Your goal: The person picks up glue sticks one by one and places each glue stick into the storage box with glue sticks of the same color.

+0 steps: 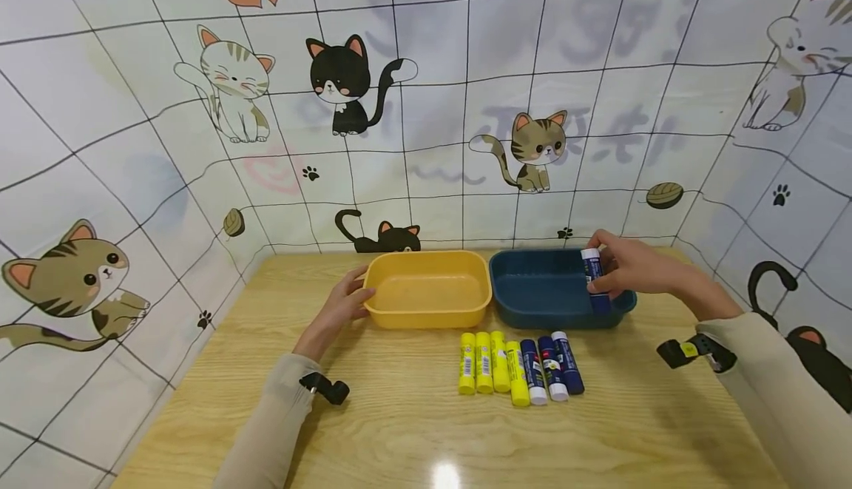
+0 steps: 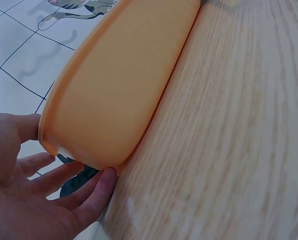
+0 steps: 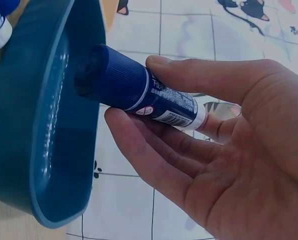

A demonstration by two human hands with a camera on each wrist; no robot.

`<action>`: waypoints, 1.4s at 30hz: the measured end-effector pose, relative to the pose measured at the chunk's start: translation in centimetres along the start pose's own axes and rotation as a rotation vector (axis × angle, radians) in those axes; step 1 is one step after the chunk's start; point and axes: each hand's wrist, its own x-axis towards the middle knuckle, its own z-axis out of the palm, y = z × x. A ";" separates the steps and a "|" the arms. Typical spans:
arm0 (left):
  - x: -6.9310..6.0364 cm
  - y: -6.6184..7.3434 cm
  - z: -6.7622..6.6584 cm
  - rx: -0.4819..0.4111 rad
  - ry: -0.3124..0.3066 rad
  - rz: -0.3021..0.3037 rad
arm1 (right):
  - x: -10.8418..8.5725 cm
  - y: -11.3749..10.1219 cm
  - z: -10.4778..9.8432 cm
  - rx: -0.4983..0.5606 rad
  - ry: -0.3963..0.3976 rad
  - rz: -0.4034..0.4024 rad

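My left hand (image 1: 345, 299) holds the left end of a yellow plastic tray (image 1: 426, 319), its thumb at the rim and the other fingers along the outer wall (image 2: 114, 90). A dark blue glue stick (image 3: 124, 80) with a white end is pinched between the thumb and fingers of my right hand (image 1: 629, 263). It is held over the right end of a dark blue tray (image 1: 546, 315), white end up. In front of the trays, several yellow glue sticks (image 1: 484, 363) and three dark blue glue sticks (image 1: 551, 367) lie side by side in a row.
Both trays stand side by side at the back of the wooden table (image 1: 386, 430), close to a wall covering (image 1: 439, 104) printed with cats. More of this covering rises on the left and right. Black wrist cameras (image 1: 325, 388) are strapped over both sleeves.
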 end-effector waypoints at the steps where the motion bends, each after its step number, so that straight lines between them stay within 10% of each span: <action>1: 0.0 0.0 -0.1 -0.004 0.000 -0.003 | 0.2 0.1 -0.2 -0.005 -0.003 0.006; 42: -0.5 0.3 -0.1 0.000 -0.024 -0.001 | 6.5 4.6 -2.1 -0.120 -0.073 0.234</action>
